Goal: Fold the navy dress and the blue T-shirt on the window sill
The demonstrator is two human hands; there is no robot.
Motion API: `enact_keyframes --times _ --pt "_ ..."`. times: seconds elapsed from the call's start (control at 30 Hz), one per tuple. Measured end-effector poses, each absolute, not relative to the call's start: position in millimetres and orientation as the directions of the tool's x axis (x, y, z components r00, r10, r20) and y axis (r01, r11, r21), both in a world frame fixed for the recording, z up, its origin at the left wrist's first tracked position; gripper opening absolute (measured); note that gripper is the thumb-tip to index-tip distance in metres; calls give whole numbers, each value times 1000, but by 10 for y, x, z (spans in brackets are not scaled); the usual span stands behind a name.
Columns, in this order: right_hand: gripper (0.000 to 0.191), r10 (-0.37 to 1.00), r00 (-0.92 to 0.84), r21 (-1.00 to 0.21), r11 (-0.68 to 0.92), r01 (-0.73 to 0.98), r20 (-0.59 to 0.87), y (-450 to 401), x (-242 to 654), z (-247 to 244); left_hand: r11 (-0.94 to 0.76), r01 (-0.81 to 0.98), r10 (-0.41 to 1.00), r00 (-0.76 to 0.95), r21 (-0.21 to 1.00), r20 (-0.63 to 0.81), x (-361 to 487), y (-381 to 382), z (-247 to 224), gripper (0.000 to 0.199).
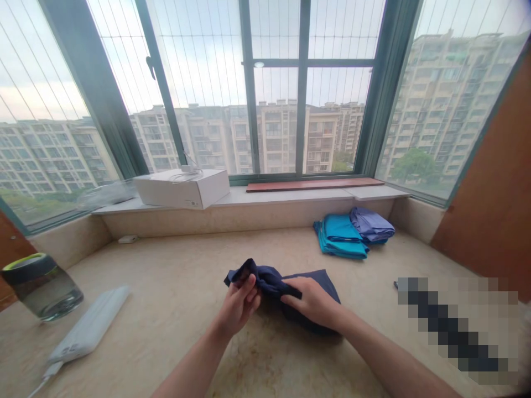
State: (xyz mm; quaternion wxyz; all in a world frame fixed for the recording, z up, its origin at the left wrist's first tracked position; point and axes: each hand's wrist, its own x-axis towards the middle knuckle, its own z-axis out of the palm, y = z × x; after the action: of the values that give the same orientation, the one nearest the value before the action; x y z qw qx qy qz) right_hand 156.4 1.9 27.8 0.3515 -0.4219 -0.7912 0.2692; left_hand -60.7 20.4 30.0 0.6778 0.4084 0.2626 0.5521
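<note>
A dark navy piece of cloth (269, 279), perhaps a garment, is bunched up in front of me, partly lifted off the stone-like surface. My left hand (244, 298) pinches its left end between thumb and fingers. My right hand (309, 298) grips the cloth farther right, thumb on the near side and fingers over the top. Behind and below the right wrist, the rest of the cloth spreads on the surface. What kind of garment it is does not show.
Folded teal cloth (342, 235) and a folded purple cloth (373, 223) lie at the back right. A bottle (43, 287) and a white power bank (89, 323) with a cable are at left. On the sill sits a white box (182, 187). A pixelated dark object (452, 326) lies at right.
</note>
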Motion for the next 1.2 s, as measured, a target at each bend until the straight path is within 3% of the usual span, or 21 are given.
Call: enact_keyframes --times 0.03,0.1,0.2,0.3,0.43,0.5,0.6,0.7,0.8,0.87,0.93,1.03,1.13,1.2 --pt "29 860 -391 -774 483 410 329 29 1593 322 14 -573 974 192 819 117 -636 224 335 52" --pt "39 891 -318 -884 404 237 322 82 1711 394 -87 -639 984 63 764 165 -702 282 420 50" --pt "45 954 -53 -955 296 34 294 239 1993 430 -205 -688 976 -96 696 193 -827 401 532 49" --pt "45 937 198 -950 252 186 288 431 2293 374 -265 -655 963 -217 708 160 -952 538 562 50" --pt "32 871 329 -845 163 509 366 539 2436 226 -240 -459 947 -303 855 104 -991 661 438 38" --pt "34 852 248 -744 219 632 461 493 2341 152 -193 -307 962 -246 932 118 -938 673 327 35" --pt "52 896 -116 -644 394 656 429 349 2074 38 -222 80 974 -33 972 225 -841 635 139 69" --pt "70 879 -346 -525 474 707 328 223 1832 -97 -444 499 896 272 744 352 -800 563 -37 80" --pt "39 873 -356 -447 478 756 332 207 1732 -197 -575 662 815 515 481 266 -810 505 -169 73" --pt "25 872 -333 -441 473 763 360 252 1752 -204 -586 701 804 565 406 185 -821 493 -225 67" --pt "25 886 -240 -489 426 761 397 320 1840 -151 -577 722 810 564 382 158 -826 500 -252 63" --pt "32 866 122 -676 283 680 485 434 2072 1 -568 726 819 548 389 173 -825 516 -236 58" --pt "44 744 487 -882 313 351 458 502 2256 140 -546 720 832 524 429 180 -806 493 -152 62" --pt "49 769 506 -912 400 97 391 470 2230 192 -549 687 825 536 476 178 -771 436 -78 78"
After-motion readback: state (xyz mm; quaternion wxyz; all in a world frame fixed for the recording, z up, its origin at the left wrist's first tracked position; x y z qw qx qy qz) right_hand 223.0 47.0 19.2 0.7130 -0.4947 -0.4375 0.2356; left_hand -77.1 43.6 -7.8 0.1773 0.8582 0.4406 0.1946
